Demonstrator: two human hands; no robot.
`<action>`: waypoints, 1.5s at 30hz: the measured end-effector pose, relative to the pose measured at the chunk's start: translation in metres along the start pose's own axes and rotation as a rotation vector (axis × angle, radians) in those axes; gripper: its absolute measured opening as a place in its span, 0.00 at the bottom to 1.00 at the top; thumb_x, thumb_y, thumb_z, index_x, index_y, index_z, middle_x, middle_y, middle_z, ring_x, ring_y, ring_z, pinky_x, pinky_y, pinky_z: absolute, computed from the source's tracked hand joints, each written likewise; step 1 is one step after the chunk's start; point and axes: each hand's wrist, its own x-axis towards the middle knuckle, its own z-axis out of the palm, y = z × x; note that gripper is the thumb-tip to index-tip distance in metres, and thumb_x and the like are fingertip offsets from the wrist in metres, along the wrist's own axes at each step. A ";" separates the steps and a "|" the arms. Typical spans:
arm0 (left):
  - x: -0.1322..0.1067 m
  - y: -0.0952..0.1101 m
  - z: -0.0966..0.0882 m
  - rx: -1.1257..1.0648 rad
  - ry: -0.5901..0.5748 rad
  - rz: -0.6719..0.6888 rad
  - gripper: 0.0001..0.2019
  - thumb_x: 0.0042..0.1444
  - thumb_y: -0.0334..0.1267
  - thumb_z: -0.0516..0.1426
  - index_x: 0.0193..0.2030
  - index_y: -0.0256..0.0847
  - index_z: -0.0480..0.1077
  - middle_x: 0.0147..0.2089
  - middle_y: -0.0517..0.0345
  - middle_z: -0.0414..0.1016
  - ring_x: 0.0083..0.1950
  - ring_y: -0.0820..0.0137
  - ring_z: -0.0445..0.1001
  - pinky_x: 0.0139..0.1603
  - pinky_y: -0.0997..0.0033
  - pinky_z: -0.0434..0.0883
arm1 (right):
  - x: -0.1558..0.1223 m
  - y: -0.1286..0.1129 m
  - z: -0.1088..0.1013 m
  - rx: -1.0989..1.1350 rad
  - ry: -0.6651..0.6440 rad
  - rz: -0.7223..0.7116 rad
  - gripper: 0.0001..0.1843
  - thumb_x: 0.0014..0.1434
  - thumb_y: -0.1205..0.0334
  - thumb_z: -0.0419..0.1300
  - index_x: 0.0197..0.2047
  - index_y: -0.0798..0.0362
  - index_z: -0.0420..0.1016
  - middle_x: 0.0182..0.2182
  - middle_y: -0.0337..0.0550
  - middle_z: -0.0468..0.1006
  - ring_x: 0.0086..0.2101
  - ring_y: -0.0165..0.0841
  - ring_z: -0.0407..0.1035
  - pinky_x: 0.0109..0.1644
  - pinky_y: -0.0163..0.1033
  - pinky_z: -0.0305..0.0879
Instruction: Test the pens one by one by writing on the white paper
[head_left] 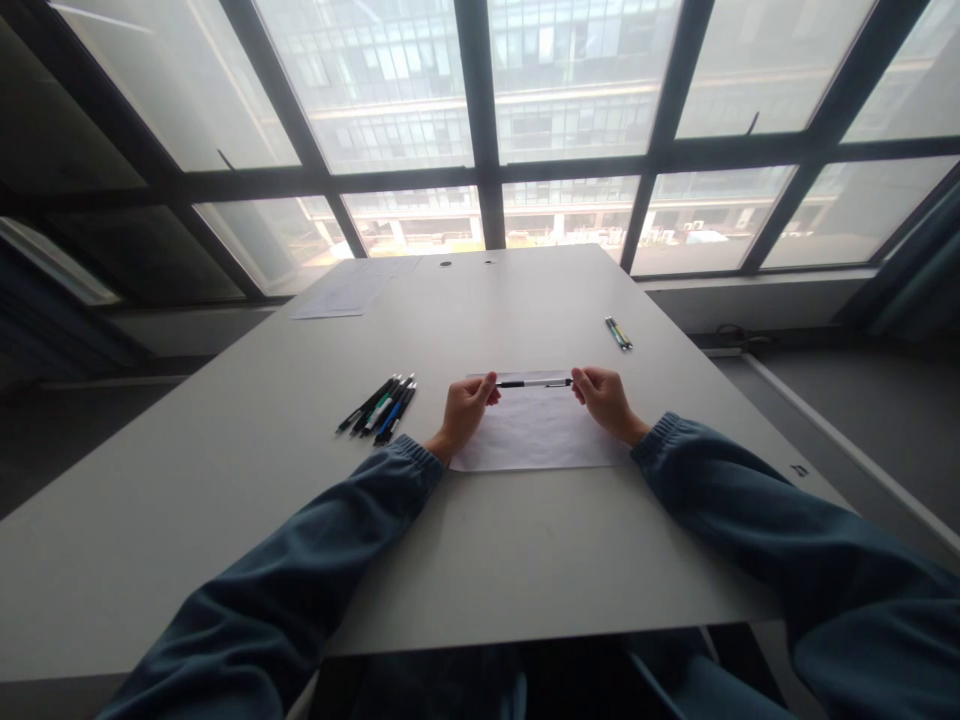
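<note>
A pen [535, 383] with a clear-white barrel and a dark grip is held level between my two hands, over a sheet of white paper [540, 435]. My left hand [469, 408] pinches its dark end between thumb and fingers. At the other end, by the clip, my right hand [602, 398] is closed around the tip of the barrel. Left of my left hand lies a loose pile of several pens [379, 408], black, green and blue among them. Beyond my right hand rest a few more slim pens [619, 333] side by side.
The white table [480, 570] stretches away to a large window with dark frames [487, 130]. More paper sheets [341, 292] lie at its far left. A round dark grommet [445, 264] sits near the far edge. A small dark mark [799, 470] is at the right edge.
</note>
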 end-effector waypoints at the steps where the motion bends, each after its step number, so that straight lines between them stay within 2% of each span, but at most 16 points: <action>1: 0.000 0.000 0.000 -0.005 0.000 -0.001 0.26 0.59 0.58 0.59 0.21 0.37 0.75 0.22 0.53 0.75 0.25 0.71 0.71 0.29 0.72 0.68 | 0.000 0.000 0.000 0.002 0.001 -0.005 0.30 0.64 0.38 0.56 0.22 0.53 0.70 0.17 0.38 0.68 0.20 0.29 0.62 0.25 0.35 0.57; 10: 0.001 -0.001 0.000 0.016 0.008 0.030 0.21 0.56 0.55 0.63 0.29 0.36 0.78 0.27 0.53 0.78 0.29 0.69 0.74 0.32 0.72 0.69 | 0.003 0.007 0.004 0.084 0.000 0.039 0.24 0.61 0.39 0.60 0.30 0.53 0.72 0.21 0.38 0.73 0.21 0.28 0.66 0.23 0.33 0.61; 14: 0.002 -0.002 0.000 0.043 0.020 0.054 0.18 0.55 0.53 0.64 0.32 0.37 0.79 0.30 0.52 0.80 0.32 0.68 0.76 0.34 0.71 0.70 | 0.004 0.009 0.005 0.132 -0.061 0.074 0.24 0.59 0.39 0.61 0.38 0.55 0.77 0.23 0.40 0.75 0.23 0.29 0.68 0.24 0.34 0.64; 17: 0.001 -0.001 0.000 0.061 0.025 0.068 0.15 0.55 0.50 0.64 0.35 0.38 0.80 0.34 0.51 0.82 0.35 0.67 0.77 0.37 0.70 0.72 | 0.003 0.009 0.004 0.098 -0.111 0.037 0.24 0.58 0.41 0.63 0.41 0.56 0.79 0.23 0.40 0.76 0.23 0.30 0.68 0.26 0.34 0.65; 22: 0.000 0.002 0.001 0.124 0.007 0.106 0.13 0.56 0.48 0.64 0.38 0.39 0.81 0.38 0.51 0.82 0.38 0.66 0.78 0.37 0.71 0.72 | 0.002 0.010 0.004 0.007 -0.088 -0.015 0.22 0.55 0.42 0.66 0.39 0.54 0.81 0.25 0.42 0.78 0.24 0.31 0.68 0.26 0.35 0.63; 30: -0.002 0.006 0.000 0.159 -0.024 0.201 0.12 0.59 0.44 0.63 0.45 0.41 0.80 0.40 0.52 0.80 0.38 0.69 0.76 0.35 0.73 0.71 | 0.002 0.008 0.003 0.055 -0.070 -0.010 0.20 0.58 0.43 0.64 0.34 0.53 0.81 0.23 0.41 0.77 0.23 0.32 0.69 0.28 0.36 0.64; 36: -0.002 0.003 -0.001 0.216 -0.062 0.305 0.07 0.61 0.40 0.62 0.41 0.42 0.80 0.38 0.54 0.80 0.36 0.71 0.74 0.35 0.73 0.70 | 0.001 -0.001 0.001 -0.008 -0.079 -0.048 0.25 0.63 0.45 0.59 0.23 0.54 0.72 0.18 0.37 0.69 0.21 0.28 0.63 0.28 0.35 0.58; 39: -0.001 0.001 -0.002 0.228 -0.079 0.353 0.06 0.60 0.39 0.63 0.41 0.42 0.79 0.37 0.56 0.79 0.35 0.71 0.74 0.35 0.72 0.71 | 0.001 -0.005 0.000 -0.021 -0.070 -0.054 0.26 0.64 0.46 0.58 0.20 0.54 0.69 0.16 0.36 0.68 0.20 0.27 0.61 0.28 0.35 0.57; 42: -0.001 0.000 -0.002 0.247 -0.070 0.374 0.06 0.61 0.39 0.62 0.41 0.42 0.79 0.36 0.56 0.78 0.34 0.72 0.73 0.34 0.72 0.70 | 0.001 -0.003 0.000 0.005 -0.083 -0.036 0.27 0.64 0.44 0.58 0.21 0.54 0.70 0.16 0.36 0.68 0.20 0.27 0.60 0.27 0.35 0.56; 45: 0.000 -0.001 -0.002 0.268 -0.046 0.378 0.06 0.62 0.41 0.62 0.39 0.42 0.79 0.35 0.57 0.78 0.33 0.71 0.73 0.33 0.72 0.70 | 0.001 0.003 0.002 0.065 -0.124 -0.001 0.24 0.61 0.42 0.61 0.27 0.55 0.76 0.17 0.36 0.69 0.20 0.27 0.60 0.26 0.35 0.56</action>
